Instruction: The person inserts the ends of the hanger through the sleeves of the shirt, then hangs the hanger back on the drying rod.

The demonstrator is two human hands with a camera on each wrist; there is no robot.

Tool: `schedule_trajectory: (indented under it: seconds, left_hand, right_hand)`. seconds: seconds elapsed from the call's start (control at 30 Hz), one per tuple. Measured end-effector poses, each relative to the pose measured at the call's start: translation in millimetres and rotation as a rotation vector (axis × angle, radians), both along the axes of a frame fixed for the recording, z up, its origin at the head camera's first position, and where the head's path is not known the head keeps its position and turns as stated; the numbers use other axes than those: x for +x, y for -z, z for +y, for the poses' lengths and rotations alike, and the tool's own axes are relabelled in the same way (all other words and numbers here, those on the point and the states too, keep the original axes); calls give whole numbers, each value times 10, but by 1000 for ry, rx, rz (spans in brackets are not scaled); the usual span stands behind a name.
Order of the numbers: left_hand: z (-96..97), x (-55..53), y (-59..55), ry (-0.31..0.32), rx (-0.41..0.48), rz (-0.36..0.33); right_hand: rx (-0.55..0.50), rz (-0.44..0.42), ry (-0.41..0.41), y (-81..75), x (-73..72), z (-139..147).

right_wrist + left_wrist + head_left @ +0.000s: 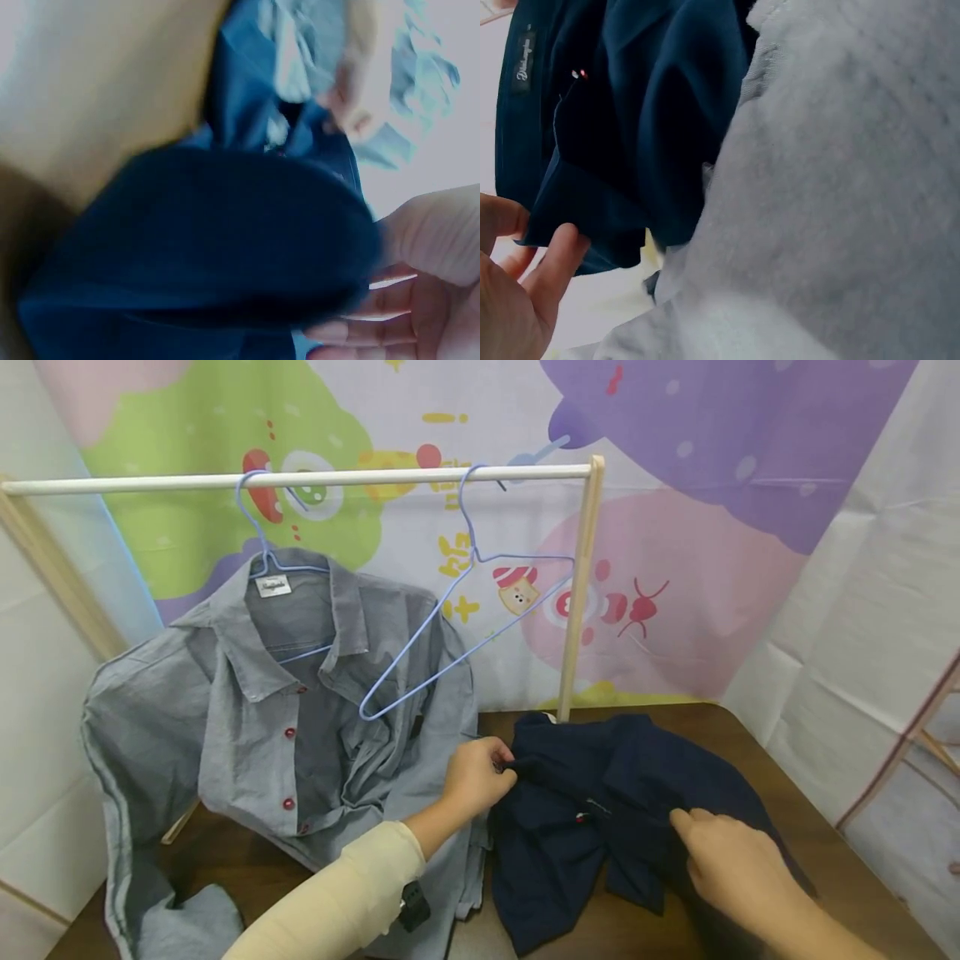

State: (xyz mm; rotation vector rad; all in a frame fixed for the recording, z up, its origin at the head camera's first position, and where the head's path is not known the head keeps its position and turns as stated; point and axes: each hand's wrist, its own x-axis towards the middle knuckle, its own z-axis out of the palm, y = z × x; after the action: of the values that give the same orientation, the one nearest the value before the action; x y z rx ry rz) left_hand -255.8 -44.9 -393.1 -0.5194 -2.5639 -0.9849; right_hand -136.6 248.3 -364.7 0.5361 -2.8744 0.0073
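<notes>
A dark navy shirt point(555, 827) lies bunched on the table, with a small label and a red-and-white detail on it. My left hand point(480, 777) pinches an edge of its cloth between thumb and fingers; the left wrist view shows the same hand point(525, 277) at a folded corner. Over on the right, my right hand point(738, 864) holds another part of the shirt, its thumb and fingers on either side of the cloth point(210, 232). A blue wire hanger point(442, 668) hangs bare from the rail, above and left of the navy shirt.
A grey button-up shirt point(255, 727) hangs on another blue hanger point(258, 531) at left, its lower part draping onto the brown table point(705, 727). The white rail point(360, 478) has wooden posts point(577, 610). A cartoon-printed curtain point(675, 635) stands behind.
</notes>
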Motion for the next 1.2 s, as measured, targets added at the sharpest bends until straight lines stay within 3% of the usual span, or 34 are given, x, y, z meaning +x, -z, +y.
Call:
schedule_trajectory:
  seconds: [0.17,0.3,0.5,0.8,0.97,1.2]
  left_hand:
    - [-30,31,-130,-15,84,78]
    - [-30,55,-265,-7,107,154]
    - [-30,91,-506,21,126,260]
    - [-112,134,-995,-12,178,454]
    - [-214,163,-1298,-18,214,556]
    - [-401,262,-1668,-88,282,674]
  right_hand:
    - [-124,118,42,-195,-97,222]
    - [-151,258,-10,-246,-160,325]
    - [-201,385,-34,-375,-223,358]
    - [-357,593,-17,-900,-355,290]
    - [-386,699,-33,-1184,-478,176]
    - [-487,830,-86,-1426,-637,-41]
